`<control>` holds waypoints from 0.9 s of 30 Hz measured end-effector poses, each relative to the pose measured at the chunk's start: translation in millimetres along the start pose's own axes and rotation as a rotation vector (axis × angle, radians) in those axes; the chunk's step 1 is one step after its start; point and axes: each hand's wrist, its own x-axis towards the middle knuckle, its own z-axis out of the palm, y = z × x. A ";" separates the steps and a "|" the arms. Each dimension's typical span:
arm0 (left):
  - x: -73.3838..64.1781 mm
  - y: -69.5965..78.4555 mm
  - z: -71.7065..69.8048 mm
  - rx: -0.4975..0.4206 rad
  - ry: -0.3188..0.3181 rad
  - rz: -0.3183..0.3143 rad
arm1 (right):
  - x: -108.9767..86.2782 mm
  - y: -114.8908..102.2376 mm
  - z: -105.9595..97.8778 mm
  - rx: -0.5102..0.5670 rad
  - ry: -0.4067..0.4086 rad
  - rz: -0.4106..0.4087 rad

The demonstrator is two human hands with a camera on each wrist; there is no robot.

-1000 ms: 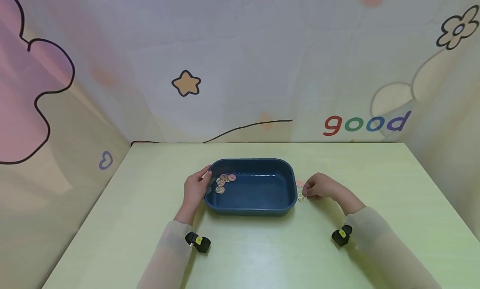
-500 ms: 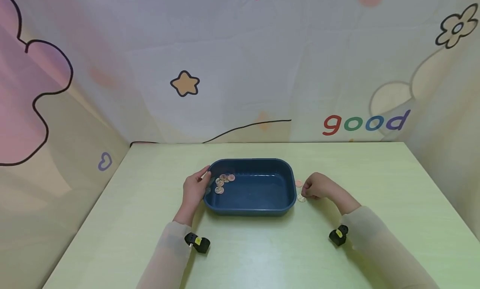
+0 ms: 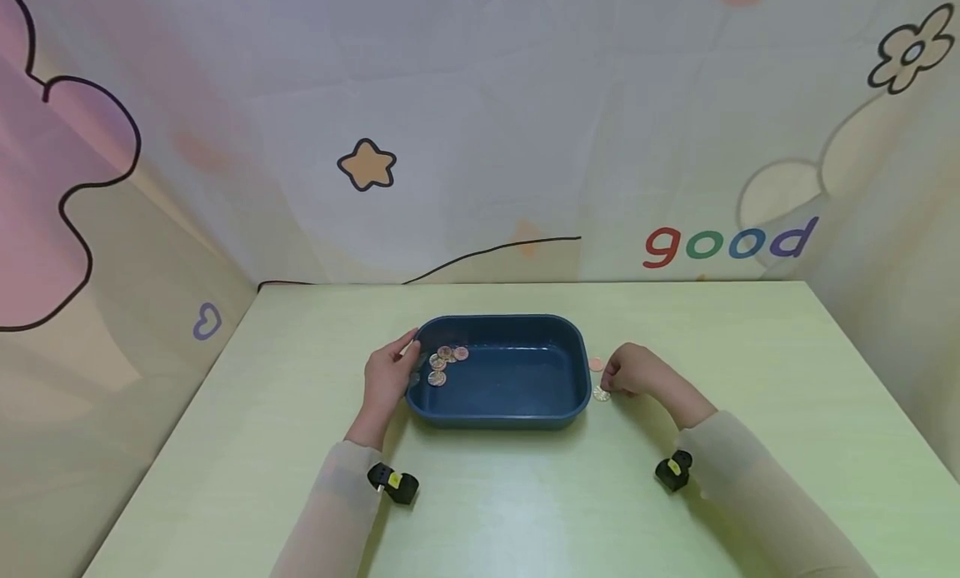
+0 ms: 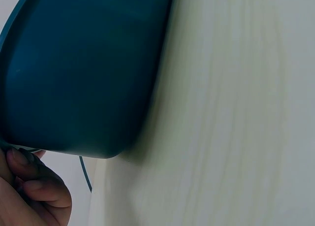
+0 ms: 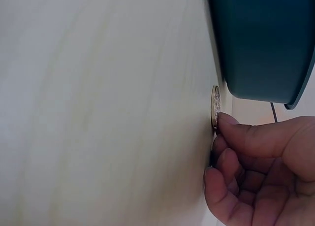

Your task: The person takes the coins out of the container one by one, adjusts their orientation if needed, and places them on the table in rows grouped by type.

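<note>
My left hand (image 3: pixel 387 384) grips the left end of a dark blue rectangular basin (image 3: pixel 501 421), its fingers curled at the rim (image 4: pixel 29 146) in the left wrist view. Several coins (image 3: pixel 438 378) lie inside the basin near that end. To the right of the basin, my right hand (image 3: pixel 636 370) pinches the edge of a gold-coloured coin (image 5: pixel 215 107) low over the table. Its thumb overlaps the coin's near edge and the other fingers are curled beneath. A reddish coin (image 3: pixel 596 365) lies on the table just behind, close to the basin's right wall.
The pale wooden table (image 3: pixel 480 511) ends at the back against a printed cloth (image 3: pixel 480 145) with a star and the word "good". Cloth also hangs at both sides. Black cameras are strapped to the left wrist (image 3: pixel 393 483) and the right wrist (image 3: pixel 673 470).
The right hand has shifted very slightly at the coin. The left hand and the basin hold their places, and the whole head view has drifted a little.
</note>
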 end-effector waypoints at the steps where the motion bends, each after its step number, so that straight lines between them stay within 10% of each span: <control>1: -0.1 0.1 0.1 0.001 0.000 -0.002 | -0.8 -0.6 0.2 0.005 0.000 0.004; 27: 0.8 -0.7 0.5 -0.007 -0.002 -0.016 | -3.1 13.4 -8.0 0.194 -0.054 0.045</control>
